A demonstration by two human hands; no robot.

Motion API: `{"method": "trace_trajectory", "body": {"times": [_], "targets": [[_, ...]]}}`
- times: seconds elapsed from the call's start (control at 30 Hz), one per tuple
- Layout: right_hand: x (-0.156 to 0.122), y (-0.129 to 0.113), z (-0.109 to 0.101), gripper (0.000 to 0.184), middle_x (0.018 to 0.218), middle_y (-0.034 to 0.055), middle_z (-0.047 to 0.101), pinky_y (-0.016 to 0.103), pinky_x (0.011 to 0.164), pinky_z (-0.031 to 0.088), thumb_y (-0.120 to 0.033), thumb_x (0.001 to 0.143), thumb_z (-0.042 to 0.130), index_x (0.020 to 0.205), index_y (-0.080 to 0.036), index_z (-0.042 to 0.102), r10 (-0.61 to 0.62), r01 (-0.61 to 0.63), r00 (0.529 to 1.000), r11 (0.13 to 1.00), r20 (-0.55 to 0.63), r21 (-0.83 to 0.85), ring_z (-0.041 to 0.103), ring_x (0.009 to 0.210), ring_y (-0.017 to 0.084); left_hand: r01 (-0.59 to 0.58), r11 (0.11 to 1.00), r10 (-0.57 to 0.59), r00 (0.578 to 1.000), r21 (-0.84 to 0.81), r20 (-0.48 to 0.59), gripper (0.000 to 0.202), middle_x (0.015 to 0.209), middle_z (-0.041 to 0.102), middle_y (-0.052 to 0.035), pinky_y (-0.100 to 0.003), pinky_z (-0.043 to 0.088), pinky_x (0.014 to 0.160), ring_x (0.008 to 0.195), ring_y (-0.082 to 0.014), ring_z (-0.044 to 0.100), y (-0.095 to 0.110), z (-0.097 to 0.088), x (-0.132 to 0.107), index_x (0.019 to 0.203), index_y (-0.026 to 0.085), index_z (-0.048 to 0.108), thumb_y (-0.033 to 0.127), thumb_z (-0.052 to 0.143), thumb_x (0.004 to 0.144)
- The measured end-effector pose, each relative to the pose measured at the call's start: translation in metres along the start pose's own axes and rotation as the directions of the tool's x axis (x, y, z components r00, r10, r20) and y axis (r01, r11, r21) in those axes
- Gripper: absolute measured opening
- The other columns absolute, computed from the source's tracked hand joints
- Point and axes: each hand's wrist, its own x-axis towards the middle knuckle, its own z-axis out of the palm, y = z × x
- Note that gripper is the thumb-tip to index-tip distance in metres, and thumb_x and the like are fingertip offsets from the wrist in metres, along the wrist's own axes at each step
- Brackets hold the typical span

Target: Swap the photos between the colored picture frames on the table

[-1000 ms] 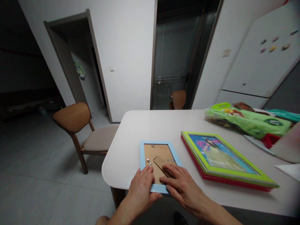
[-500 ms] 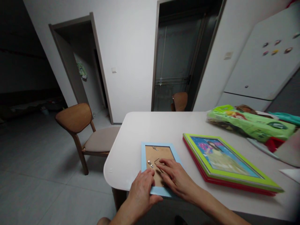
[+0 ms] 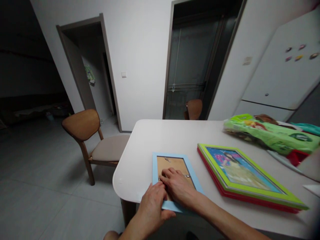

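Observation:
A light blue picture frame [image 3: 155, 163] lies face down on the table, its brown backing board [image 3: 172, 163] upward. My left hand [image 3: 153, 203] grips the frame's near left corner, fingers on top and thumb along the front edge. Across the board reaches my right hand [image 3: 178, 186], its fingers bent and close together at a small metal clip [image 3: 159, 179] by the left inner edge. They cover most of that clip. Another metal clip [image 3: 167, 160] shows at the far edge, and one more clip [image 3: 188, 175] at the right.
Right of my hands, a green picture frame [image 3: 246, 173] with a picture of a figure in a dress lies on red frames [image 3: 260, 204]. Behind it sits a green plastic package [image 3: 272, 133]. A wooden chair [image 3: 82, 125] stands left of the white table [image 3: 150, 136].
My right hand has moved left across the backing board, from its middle to the left clip. The right clip has come into view. My left hand keeps its grip on the corner.

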Motion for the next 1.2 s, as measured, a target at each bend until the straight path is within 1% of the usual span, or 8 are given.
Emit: {"method": "trace_trajectory", "body": {"times": [0.13, 0.23, 0.33, 0.7, 0.9, 1.07, 1.13, 1.2], "targets": [[0.014, 0.018, -0.004, 0.022, 0.088, 0.0056, 0.057, 0.024, 0.071, 0.032, -0.024, 0.077, 0.039, 0.084, -0.018, 0.060, 0.158, -0.149, 0.985, 0.981, -0.068, 0.128, 0.049, 0.083, 0.015, 0.003, 1.000, -0.003, 1.000, -0.016, -0.012, 0.048, 0.117, 0.047, -0.0086, -0.041, 0.026, 0.096, 0.111, -0.0239, 0.038, -0.001, 0.001, -0.002, 0.092, 0.018, 0.051, 0.029, 0.073, 0.051], [0.032, 0.039, -0.002, 0.025, 0.086, 0.0059, 0.061, 0.023, 0.067, 0.034, -0.026, 0.077, 0.038, 0.088, -0.017, 0.060, 0.372, -0.350, 0.919, 0.922, -0.132, 0.163, 0.052, 0.078, 0.014, 0.000, 1.000, 0.000, 1.000, -0.017, -0.021, 0.056, 0.116, 0.049, -0.0100, -0.040, 0.027, 0.095, 0.109, -0.0234, 0.041, -0.002, 0.002, -0.004, 0.098, 0.016, 0.049, 0.029, 0.074, 0.050], [0.048, 0.055, 0.005, 0.023, 0.076, 0.0057, 0.063, 0.023, 0.058, 0.033, -0.028, 0.075, 0.040, 0.079, -0.018, 0.061, 0.477, -0.458, 0.870, 0.875, -0.125, 0.157, 0.054, 0.069, 0.014, 0.008, 1.000, -0.009, 1.000, -0.016, -0.029, 0.061, 0.115, 0.049, -0.0099, -0.041, 0.027, 0.096, 0.110, -0.0230, 0.041, -0.001, 0.003, -0.005, 0.103, 0.016, 0.048, 0.028, 0.075, 0.049], [0.067, 0.070, 0.013, 0.017, 0.075, 0.0096, 0.065, 0.023, 0.053, 0.034, -0.027, 0.066, 0.050, 0.070, -0.017, 0.063, 0.639, -0.613, 0.763, 0.763, -0.100, 0.204, 0.057, 0.069, 0.017, 0.047, 0.998, -0.049, 0.998, 0.045, 0.033, 0.068, 0.118, 0.047, -0.0145, -0.044, 0.025, 0.097, 0.112, -0.0257, 0.038, 0.006, -0.004, -0.008, 0.114, 0.011, 0.041, 0.023, 0.071, 0.053], [0.054, 0.063, 0.000, 0.027, 0.065, 0.0088, 0.064, 0.024, 0.054, 0.035, -0.035, 0.071, 0.044, 0.064, -0.015, 0.061, 0.614, -0.538, 0.773, 0.768, -0.159, 0.347, 0.056, 0.060, 0.015, 0.045, 0.981, -0.060, 0.996, 0.189, 0.071, 0.067, 0.126, 0.036, -0.0179, -0.053, 0.018, 0.097, 0.117, -0.0320, 0.028, 0.022, 0.008, -0.003, 0.106, 0.012, 0.047, 0.027, 0.074, 0.046], [0.006, 0.065, -0.029, 0.032, 0.066, 0.0040, 0.062, 0.022, 0.057, 0.038, -0.036, 0.075, 0.036, 0.067, -0.015, 0.059, 0.559, -0.407, 0.792, 0.782, -0.244, 0.472, 0.055, 0.062, 0.013, -0.046, 0.985, 0.019, 0.986, 0.166, 0.166, 0.057, 0.127, 0.035, -0.0190, -0.048, 0.022, 0.097, 0.118, -0.0310, 0.027, 0.018, 0.022, 0.007, 0.109, 0.009, 0.046, 0.013, 0.063, 0.054], [-0.020, 0.063, -0.036, 0.032, 0.068, 0.0022, 0.061, 0.022, 0.055, 0.040, -0.037, 0.076, 0.034, 0.074, -0.016, 0.057, 0.600, -0.359, 0.758, 0.711, -0.257, 0.604, 0.055, 0.062, 0.012, -0.050, 0.993, 0.036, 0.990, 0.103, 0.139, 0.061, 0.124, 0.038, -0.0199, -0.046, 0.027, 0.096, 0.116, -0.0315, 0.032, 0.013, 0.016, 0.008, 0.112, 0.009, 0.043, 0.009, 0.060, 0.053], [-0.042, 0.055, -0.033, 0.031, 0.067, 0.0016, 0.058, 0.022, 0.049, 0.040, -0.040, 0.074, 0.037, 0.081, -0.016, 0.055, 0.692, -0.252, 0.694, 0.491, -0.198, 0.834, 0.053, 0.057, 0.012, -0.093, 0.995, 0.093, 0.996, -0.034, -0.006, 0.055, 0.120, 0.044, -0.0160, -0.042, 0.030, 0.094, 0.113, -0.0290, 0.037, 0.014, 0.005, 0.012, 0.110, 0.013, 0.044, 0.011, 0.057, 0.057]]}}
